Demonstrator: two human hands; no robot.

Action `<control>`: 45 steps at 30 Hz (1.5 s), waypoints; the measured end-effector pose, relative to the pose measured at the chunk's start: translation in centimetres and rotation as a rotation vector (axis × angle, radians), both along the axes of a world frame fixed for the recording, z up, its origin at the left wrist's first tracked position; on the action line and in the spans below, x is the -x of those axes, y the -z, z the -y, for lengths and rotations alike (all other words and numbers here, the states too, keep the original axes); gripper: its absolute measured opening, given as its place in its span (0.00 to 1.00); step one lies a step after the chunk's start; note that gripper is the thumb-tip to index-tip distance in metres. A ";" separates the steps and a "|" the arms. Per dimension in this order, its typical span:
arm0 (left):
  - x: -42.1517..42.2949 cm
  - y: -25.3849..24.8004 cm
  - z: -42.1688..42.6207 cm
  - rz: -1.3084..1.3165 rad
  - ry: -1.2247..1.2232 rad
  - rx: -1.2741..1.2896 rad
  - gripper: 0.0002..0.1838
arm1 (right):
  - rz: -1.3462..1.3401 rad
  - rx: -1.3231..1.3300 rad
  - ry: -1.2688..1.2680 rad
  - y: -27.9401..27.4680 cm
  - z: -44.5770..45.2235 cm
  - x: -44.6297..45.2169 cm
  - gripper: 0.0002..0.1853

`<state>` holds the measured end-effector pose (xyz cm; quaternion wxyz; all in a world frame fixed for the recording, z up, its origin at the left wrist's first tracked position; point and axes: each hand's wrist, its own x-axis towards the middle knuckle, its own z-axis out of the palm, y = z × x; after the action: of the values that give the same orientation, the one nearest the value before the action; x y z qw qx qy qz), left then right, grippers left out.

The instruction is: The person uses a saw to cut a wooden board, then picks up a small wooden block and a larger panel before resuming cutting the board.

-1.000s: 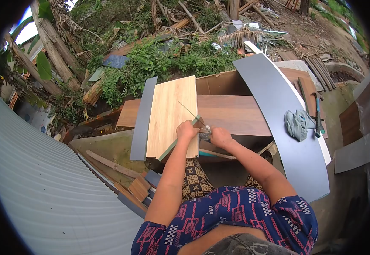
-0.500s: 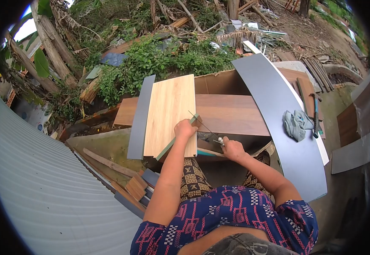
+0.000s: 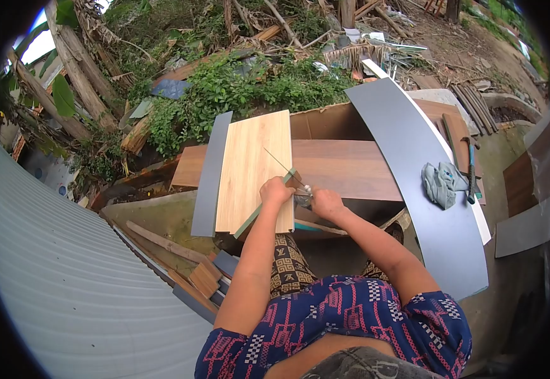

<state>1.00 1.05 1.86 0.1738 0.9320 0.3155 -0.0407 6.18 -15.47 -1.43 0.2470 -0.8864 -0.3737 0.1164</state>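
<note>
My left hand (image 3: 276,191) is closed around a narrow green-edged strip (image 3: 248,221), pressing it slantwise on a light wood-grain board (image 3: 253,164). The strip's upper end sticks out past my fingers at the board's right edge. In my right hand (image 3: 327,203) is the handle end of a thin-bladed hand saw (image 3: 278,161). Its slim dark blade crosses the strip just beyond my left hand and points up and left over the light board. My right fingers hide most of the handle.
Beneath lies a brown wood-grain board (image 3: 344,167). A narrow grey panel (image 3: 210,180) is on the left, and a long grey panel (image 3: 407,158) on the right carries a crumpled grey cloth (image 3: 439,185) beside a blue-ended tool (image 3: 471,170). Corrugated sheet metal (image 3: 54,252) borders the left; offcuts (image 3: 205,278) lie below.
My right hand has pushed the saw up and left, so more blade reaches past the strip over the light board. My left hand stays in place on the strip.
</note>
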 end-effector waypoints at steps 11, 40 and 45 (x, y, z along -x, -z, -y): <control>0.2 -0.8 0.4 0.027 0.014 0.000 0.22 | 0.024 0.081 0.007 -0.6 5.9 1.6 0.12; 0.2 0.1 0.8 0.041 0.018 -0.040 0.21 | 0.005 0.022 0.003 -0.6 0.9 0.0 0.12; 0.2 -0.2 0.7 0.044 0.014 -0.024 0.20 | -0.026 -0.011 0.021 -0.9 -1.6 -0.7 0.12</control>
<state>0.80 0.31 2.08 0.1690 0.9368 0.3058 -0.0177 6.86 -13.83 -0.58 0.2581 -0.8873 -0.3619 0.1231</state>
